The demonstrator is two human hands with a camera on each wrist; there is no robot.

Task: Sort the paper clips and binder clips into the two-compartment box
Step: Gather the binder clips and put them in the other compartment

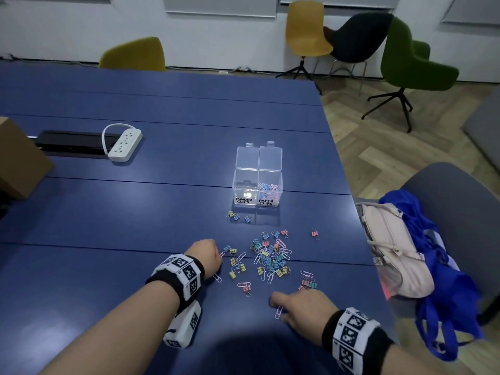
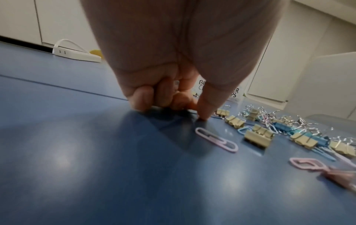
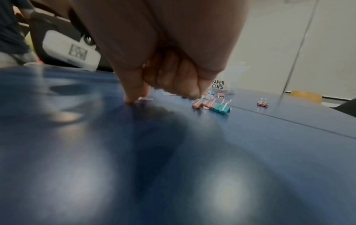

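Observation:
The clear two-compartment box (image 1: 258,171) stands open on the blue table. Its "PAPER CLIPS" side (image 1: 270,186) holds pastel clips, and the "BINDER CLIPS" side (image 1: 244,185) looks nearly bare. A mixed pile of paper clips and binder clips (image 1: 267,258) lies in front of it. My left hand (image 1: 209,253) rests at the pile's left edge with its fingers (image 2: 142,99) curled and thumb tip on the table. A pale bit of clip shows between them. My right hand (image 1: 295,301) sits below the pile with curled fingers. Its thumb (image 3: 134,94) presses down beside a pink paper clip (image 3: 145,99).
A few binder clips (image 1: 238,216) lie just in front of the box, and a lone pink one (image 1: 314,234) sits to the right. A white power strip (image 1: 124,143) and a cardboard box (image 1: 19,163) are far left. A bag (image 1: 392,253) lies on the chair beyond the table's right edge.

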